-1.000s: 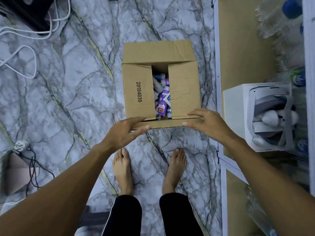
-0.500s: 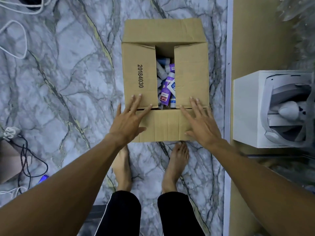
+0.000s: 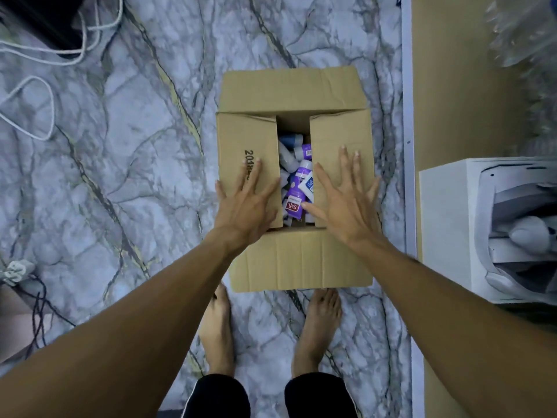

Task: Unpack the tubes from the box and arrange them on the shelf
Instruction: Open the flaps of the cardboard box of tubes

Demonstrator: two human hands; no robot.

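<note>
A brown cardboard box stands on the marble floor in front of my bare feet. Its near and far flaps are folded outward; the two side flaps lie half closed, leaving a narrow gap. Through the gap I see several purple, white and blue tubes piled inside. My left hand lies flat with spread fingers on the left flap, over its printed number. My right hand lies flat with spread fingers on the right flap. Neither hand holds anything.
The wooden shelf with a white edge runs along the right. On it sit a white box with a grey device inside and clear plastic bottles at the top right. White cables and a plug lie at the left.
Both hands slid forward from the near flap onto the two side flaps. The near flap has dropped further toward my feet, and the view has moved closer to the box.
</note>
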